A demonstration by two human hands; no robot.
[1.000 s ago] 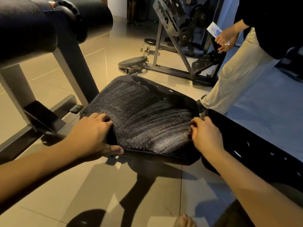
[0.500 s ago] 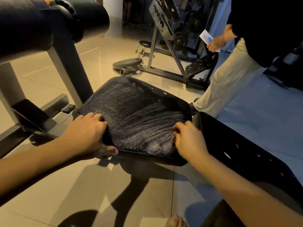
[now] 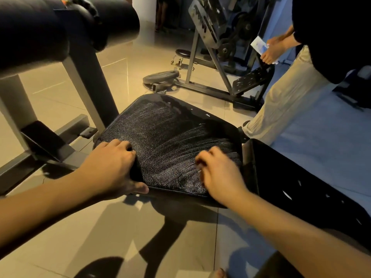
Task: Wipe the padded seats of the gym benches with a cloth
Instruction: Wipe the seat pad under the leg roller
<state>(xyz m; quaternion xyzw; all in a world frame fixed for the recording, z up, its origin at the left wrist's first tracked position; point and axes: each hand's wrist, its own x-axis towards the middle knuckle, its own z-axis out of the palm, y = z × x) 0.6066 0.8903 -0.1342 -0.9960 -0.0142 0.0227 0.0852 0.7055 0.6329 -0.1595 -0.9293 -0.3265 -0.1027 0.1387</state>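
1. Tan tiled floor [image 3: 100, 227] under everything, glossy, crossed by arm shadows.
2. Up left, fat black roller pads [image 3: 40, 33] on a grey post; off right, a bystander's pale trousers [image 3: 291, 101]. No contact with the work from either.
3. At right, black back pad [image 3: 301, 187], set close against the seat's right edge with only a narrow gap between.
4. Mid-view, black padded seat [image 3: 170, 137], low over the floor, streaked whitish across most of its top (wipe marks, probably). Long axis running from the back pad away toward the upper left, free end pointing at the foot of the roller post.
5. Bare left hand [image 3: 112, 165] clamped on the seat's near-left corner – fingers curled over the top, thumb hooked along the near edge. Likely there as a brace, steadying pad and body against the rubbing.
6. Bare right hand [image 3: 218, 173] on the seat's right part, close to the back pad; fingers curled together, blurred. Judged mid-stroke.
7. Smallest, dark cloth [image 3: 233, 157], bunched at those fingertips and lying on the seat – hard to tell from the vinyl, edges uncertain. Kept wadded, presumably, for firm pressure on one patch.
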